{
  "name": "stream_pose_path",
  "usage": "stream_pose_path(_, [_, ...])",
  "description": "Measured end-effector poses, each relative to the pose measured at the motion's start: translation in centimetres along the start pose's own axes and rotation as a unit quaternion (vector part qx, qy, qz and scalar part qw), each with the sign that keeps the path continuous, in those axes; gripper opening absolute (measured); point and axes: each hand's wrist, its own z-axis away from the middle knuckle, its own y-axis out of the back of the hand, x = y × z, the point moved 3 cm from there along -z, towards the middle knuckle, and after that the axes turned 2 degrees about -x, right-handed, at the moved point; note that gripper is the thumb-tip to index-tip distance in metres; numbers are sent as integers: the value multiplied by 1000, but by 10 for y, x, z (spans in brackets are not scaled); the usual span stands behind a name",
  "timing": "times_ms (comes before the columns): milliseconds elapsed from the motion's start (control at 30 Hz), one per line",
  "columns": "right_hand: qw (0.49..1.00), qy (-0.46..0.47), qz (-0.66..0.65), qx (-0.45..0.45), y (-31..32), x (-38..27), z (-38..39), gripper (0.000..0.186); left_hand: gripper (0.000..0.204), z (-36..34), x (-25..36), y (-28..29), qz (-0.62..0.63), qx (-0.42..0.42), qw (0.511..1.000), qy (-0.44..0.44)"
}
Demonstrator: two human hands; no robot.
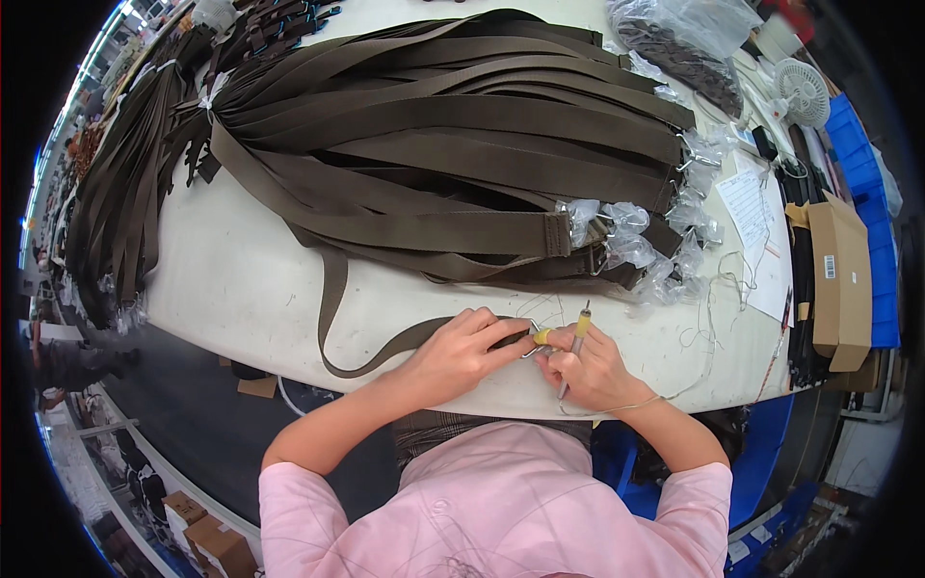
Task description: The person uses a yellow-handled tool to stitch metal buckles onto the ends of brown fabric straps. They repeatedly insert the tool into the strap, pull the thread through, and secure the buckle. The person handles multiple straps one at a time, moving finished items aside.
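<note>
My left hand (462, 352) pinches the end of a dark olive-brown strap (385, 352), where a metal hook or ring (530, 328) shows beside the fingertips. The strap loops leftward across the white table and back toward a big tied bundle. Close by, my right hand (588, 371) grips a slim silver-and-yellow pen-like tool (583, 326), held upright; a yellow band (542, 336) wraps a finger near the hardware. Fingertips of both hands nearly meet, partly hiding the piece between them. Thin pale thread lies around and below my right hand.
The white table (222, 279) holds a large strap bundle (434, 144) with plastic-wrapped hardware, another bundle (120, 193) at left, papers (747, 207) and a small fan (802, 93). Cardboard (838, 289) and blue bins (867, 193) stand right. Another person's legs (87, 366) show at far left.
</note>
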Motion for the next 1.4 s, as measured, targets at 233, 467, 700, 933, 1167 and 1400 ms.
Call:
stream_pose_path(233, [999,-35,20,5,3,7,-3,30,43,-16,-43,3,371,30,913,166])
stream_pose_path(467, [999,-23,21,14,7,5,-4,24,33,-35,-18,-3,275,-17,944,182])
stream_pose_path(700, [997,18,-5,70,40,3,-1,36,29,-43,-14,-15,164,-14,975,150])
stream_pose_path(933, [950,-190,-82,232,61,2,6,69,8,-37,-35,-11,371,-18,903,218])
stream_pose_path(1167, [825,-328,-369,275,29,14,12,67,22,-35,-25,-6,306,13,934,184])
stream_pose_path(1400, [764,-410,-425,260,7,13,-1,67,11,-39,-30,-14,321,0,928,191])
